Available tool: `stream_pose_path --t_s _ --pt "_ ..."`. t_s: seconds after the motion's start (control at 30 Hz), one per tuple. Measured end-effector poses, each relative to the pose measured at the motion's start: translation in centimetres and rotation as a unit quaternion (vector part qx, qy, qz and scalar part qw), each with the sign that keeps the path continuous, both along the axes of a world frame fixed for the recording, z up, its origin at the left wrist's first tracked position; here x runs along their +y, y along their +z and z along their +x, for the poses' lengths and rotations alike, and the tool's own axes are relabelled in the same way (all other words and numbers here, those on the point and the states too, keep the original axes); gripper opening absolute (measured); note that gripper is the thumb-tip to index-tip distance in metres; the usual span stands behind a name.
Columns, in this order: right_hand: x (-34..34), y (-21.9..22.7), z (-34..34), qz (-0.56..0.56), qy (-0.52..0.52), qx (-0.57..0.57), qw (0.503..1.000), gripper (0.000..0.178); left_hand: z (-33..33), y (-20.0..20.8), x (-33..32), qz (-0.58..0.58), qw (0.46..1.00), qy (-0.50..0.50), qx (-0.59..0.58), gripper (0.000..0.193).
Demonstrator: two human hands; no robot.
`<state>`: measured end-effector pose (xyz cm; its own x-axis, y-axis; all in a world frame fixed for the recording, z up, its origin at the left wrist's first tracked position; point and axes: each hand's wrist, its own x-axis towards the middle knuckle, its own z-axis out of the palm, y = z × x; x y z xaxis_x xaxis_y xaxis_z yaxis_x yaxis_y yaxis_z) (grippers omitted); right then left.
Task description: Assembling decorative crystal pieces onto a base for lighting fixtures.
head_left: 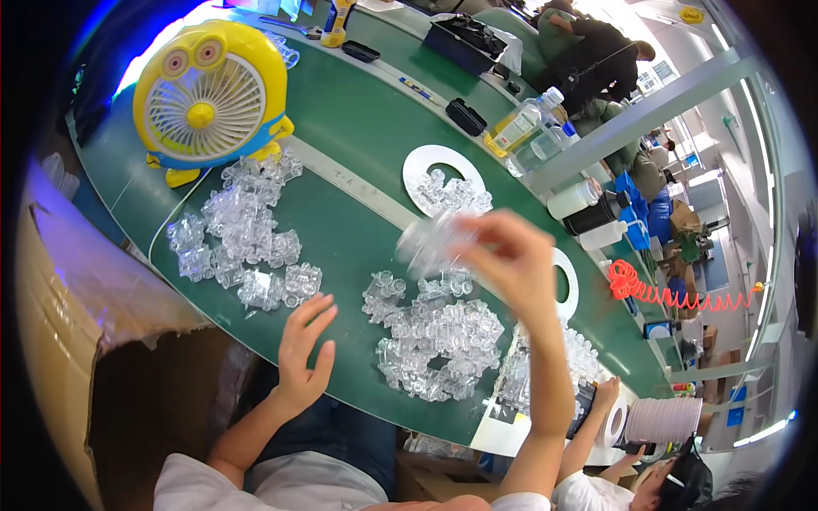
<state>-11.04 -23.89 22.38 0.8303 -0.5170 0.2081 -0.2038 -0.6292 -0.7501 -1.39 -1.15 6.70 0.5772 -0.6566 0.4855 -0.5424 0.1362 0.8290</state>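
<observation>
My right hand [511, 251] is raised over the green bench, its fingers closed on a clear plastic part [433, 243] that is smeared by motion. Below it lies a pile of clear plastic parts [439, 341]. My left hand [307, 345] hangs at the bench's near edge with fingers apart and nothing in it. Just beyond that hand is another pile of clear plastic parts [243, 226], reaching back to the fan. Several small clear pieces [447, 192] rest on a white ring [417, 162] beyond my right hand.
A yellow fan [200, 115] stands at the far left. An open cardboard box [64, 341] is at the near left. Bottles [528, 128] line the bench's far side, near a red coiled hose [648, 289]. Another person's hand [607, 392] works at the right.
</observation>
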Motion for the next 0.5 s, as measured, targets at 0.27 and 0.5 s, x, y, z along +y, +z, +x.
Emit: stream_pose_path --t_s 0.27,0.5 --pt "-20.8 -6.8 3.6 -0.21 -0.266 0.048 0.939 0.033 -0.6 -5.4 0.9 0.022 0.975 0.064 -0.211 0.033" --pt "-24.7 -13.1 5.4 -0.23 -0.288 0.145 0.918 0.033 -0.6 -5.7 1.0 0.043 0.972 0.104 -0.204 0.034"
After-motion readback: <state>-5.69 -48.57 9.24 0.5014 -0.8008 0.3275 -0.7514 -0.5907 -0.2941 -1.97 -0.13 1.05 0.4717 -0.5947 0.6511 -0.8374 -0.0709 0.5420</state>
